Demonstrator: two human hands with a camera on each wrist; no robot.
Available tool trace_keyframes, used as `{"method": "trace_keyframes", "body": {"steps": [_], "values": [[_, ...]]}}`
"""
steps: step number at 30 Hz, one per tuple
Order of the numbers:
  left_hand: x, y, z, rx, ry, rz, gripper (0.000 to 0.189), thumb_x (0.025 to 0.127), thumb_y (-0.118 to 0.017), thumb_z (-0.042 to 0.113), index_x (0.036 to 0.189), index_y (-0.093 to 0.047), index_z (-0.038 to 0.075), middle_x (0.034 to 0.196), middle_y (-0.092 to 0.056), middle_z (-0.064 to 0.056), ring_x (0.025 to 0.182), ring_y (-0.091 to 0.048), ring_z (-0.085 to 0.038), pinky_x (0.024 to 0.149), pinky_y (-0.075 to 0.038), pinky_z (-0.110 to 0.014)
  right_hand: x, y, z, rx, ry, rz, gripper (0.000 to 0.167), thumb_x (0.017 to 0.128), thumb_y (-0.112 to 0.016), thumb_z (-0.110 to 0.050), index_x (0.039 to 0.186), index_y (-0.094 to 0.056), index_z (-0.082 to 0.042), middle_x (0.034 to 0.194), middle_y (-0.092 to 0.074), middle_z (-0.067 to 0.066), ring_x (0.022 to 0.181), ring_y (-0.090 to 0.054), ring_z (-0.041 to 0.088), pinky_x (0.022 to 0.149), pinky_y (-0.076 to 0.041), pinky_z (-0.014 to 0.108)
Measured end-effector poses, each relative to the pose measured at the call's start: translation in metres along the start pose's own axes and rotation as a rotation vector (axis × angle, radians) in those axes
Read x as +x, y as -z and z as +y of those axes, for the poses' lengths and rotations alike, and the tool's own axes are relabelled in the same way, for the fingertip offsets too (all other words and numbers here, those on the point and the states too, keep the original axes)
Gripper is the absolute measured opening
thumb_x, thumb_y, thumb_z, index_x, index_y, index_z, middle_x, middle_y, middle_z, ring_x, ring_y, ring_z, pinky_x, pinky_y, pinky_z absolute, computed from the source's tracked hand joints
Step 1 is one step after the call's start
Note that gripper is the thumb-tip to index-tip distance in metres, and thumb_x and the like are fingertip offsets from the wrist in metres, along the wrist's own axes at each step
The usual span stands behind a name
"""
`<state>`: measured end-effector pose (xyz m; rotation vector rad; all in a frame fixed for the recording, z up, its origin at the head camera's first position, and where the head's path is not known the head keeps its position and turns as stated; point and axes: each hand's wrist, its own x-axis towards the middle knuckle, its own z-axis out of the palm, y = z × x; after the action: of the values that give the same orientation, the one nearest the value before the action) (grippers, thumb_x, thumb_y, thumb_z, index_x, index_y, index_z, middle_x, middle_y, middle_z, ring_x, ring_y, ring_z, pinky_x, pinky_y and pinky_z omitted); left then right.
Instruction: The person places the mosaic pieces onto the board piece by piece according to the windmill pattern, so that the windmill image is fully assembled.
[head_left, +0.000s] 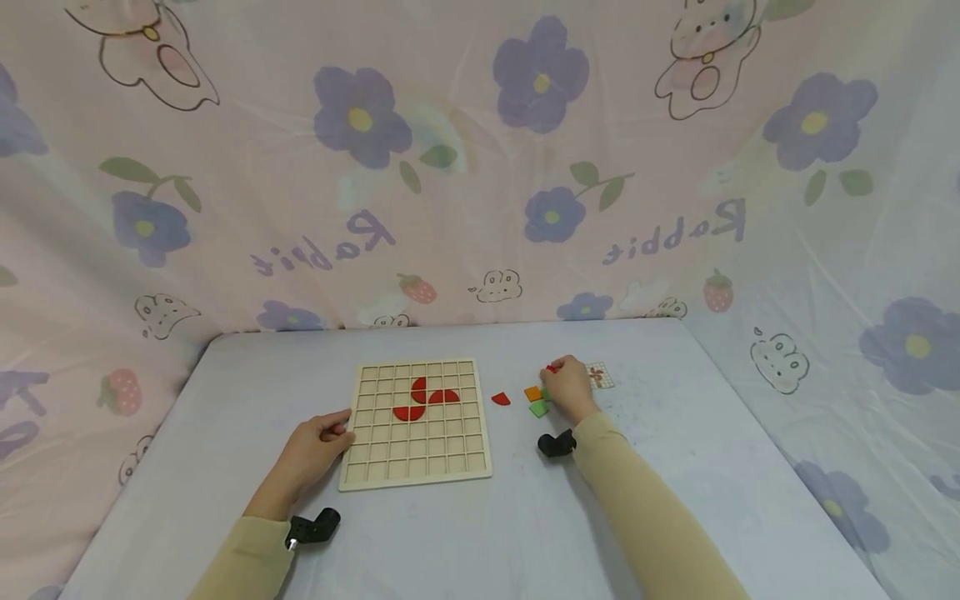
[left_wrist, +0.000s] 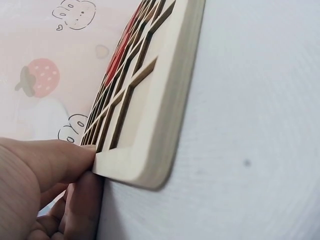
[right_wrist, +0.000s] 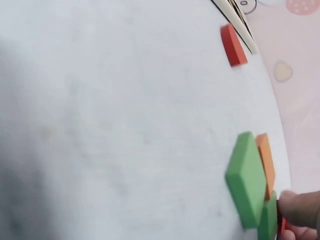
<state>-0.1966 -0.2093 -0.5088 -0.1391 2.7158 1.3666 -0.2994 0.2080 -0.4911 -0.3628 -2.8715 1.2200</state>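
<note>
A pale wooden grid board (head_left: 416,473) lies on the table, with red quarter-circle pieces (head_left: 444,397) sitting in several of its squares near the upper middle. My left hand (head_left: 309,454) grips the board's left edge; the left wrist view shows the thumb and fingers at the rim near a corner. To the right of the board, my right hand (head_left: 570,389) pinches a small red piece (head_left: 551,368), mostly covered by the fingers. Just beside that hand lie green pieces (right_wrist: 246,182) and an orange piece (head_left: 532,393).
One loose red quarter-circle (head_left: 501,399) lies between the board and the right hand. Behind that hand is a small pattern card (head_left: 602,375), partly hidden. A printed curtain (head_left: 480,167) stands along the back and sides of the white table (head_left: 420,542).
</note>
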Motion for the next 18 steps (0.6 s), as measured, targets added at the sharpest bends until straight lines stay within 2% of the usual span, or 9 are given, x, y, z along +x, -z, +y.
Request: {"method": "trace_keyframes", "body": {"steps": [3,9,18], "values": [[0.0005,0.0006,-0.0008,0.005,-0.002,0.000,0.050,0.092,-0.066,0.016,0.138,-0.052,0.002,0.105,-0.054,-0.008,0.091,-0.049,-0.021,0.070,-0.043,-0.027,0.0014,0.0024,-0.0026,-0.010,-0.023,-0.028,0.027,0.094,-0.062,-0.019,0.111,-0.059,0.002,0.107,-0.061,0.018,0.095,-0.056,0.031,0.081,-0.046,0.042],[-0.0002,0.0013,-0.0017,0.016,-0.010,0.000,0.050,0.092,-0.065,0.016,0.138,-0.052,0.002,0.106,-0.054,-0.008,0.092,-0.049,-0.021,0.071,-0.043,-0.028,0.0001,0.0027,-0.0043,-0.054,-0.038,-0.060,0.033,0.093,-0.062,-0.020,0.116,-0.060,0.003,0.112,-0.061,0.021,0.102,-0.057,0.033,0.087,-0.046,0.045],[0.0005,0.0002,0.0008,0.003,-0.014,0.003,0.049,0.092,-0.064,0.014,0.138,-0.052,0.001,0.106,-0.054,-0.009,0.091,-0.049,-0.021,0.070,-0.043,-0.027,0.0015,0.0029,-0.0006,-0.004,-0.075,-0.065,0.027,0.093,-0.064,-0.022,0.108,-0.053,-0.002,0.109,-0.057,0.018,0.096,-0.053,0.030,0.080,-0.044,0.040]]}}
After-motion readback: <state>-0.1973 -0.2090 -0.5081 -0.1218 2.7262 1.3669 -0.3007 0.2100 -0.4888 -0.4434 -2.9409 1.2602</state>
